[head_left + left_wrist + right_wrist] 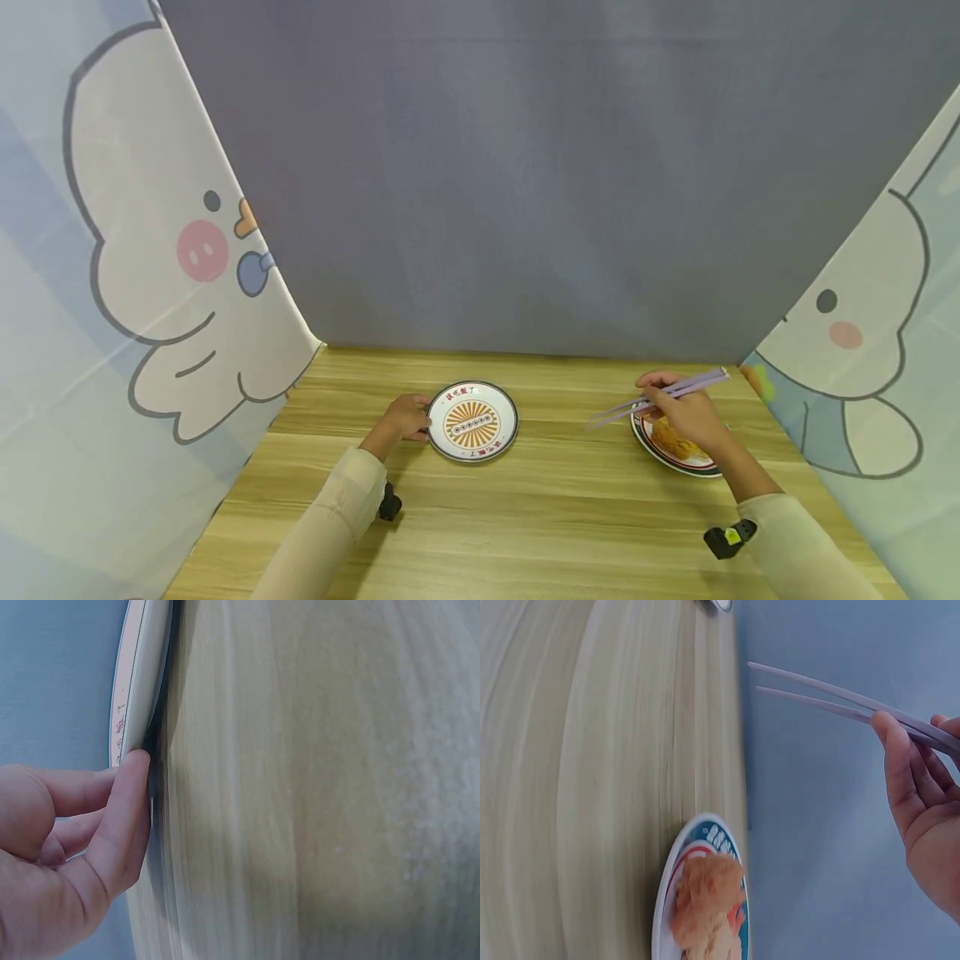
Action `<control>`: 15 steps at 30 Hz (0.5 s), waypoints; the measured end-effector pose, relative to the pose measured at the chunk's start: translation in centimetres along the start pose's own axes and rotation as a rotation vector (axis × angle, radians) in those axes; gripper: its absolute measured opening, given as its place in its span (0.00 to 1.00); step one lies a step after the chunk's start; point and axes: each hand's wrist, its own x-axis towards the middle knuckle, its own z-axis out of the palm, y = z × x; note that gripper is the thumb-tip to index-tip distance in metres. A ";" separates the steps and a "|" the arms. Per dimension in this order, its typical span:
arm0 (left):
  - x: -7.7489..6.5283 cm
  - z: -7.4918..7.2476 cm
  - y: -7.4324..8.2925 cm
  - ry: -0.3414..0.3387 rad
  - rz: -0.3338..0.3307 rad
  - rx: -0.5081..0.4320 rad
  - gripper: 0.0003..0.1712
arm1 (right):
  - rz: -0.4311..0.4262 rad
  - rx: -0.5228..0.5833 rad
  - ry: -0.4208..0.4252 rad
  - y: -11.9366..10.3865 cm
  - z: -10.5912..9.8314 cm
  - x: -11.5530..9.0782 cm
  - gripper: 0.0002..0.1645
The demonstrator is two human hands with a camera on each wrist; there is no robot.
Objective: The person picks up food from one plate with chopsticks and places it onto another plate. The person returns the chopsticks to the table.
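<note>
A round white plate [471, 422] with an orange sunburst print lies left of the middle of the table. My left hand [408, 417] pinches its left rim, thumb and fingers on either side of the edge in the left wrist view. My right hand [684, 414] grips a pair of pale purple chopsticks [701, 382], whose thin tips point left and stand slightly apart. Below that hand sits a second plate [693, 472] with a dark patterned rim, partly hidden by the hand. On it lies golden-brown fried food [709, 892], with the chopsticks empty above it.
The wood-grain table [555, 517] ends at a grey curtain [525, 183] behind. Cartoon-printed cloth walls [172, 333] stand at the left and right. A black wrist camera [723, 542] hangs under the right forearm, another [389, 503] under the left.
</note>
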 end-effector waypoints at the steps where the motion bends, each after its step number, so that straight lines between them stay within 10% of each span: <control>1: 0.0 0.0 0.0 0.001 -0.001 0.002 0.31 | 0.008 0.010 0.020 0.2 -0.3 0.0 0.10; 15: 0.2 0.0 -0.2 0.007 0.009 0.001 0.31 | 0.067 0.091 0.140 2.6 -4.4 -1.0 0.14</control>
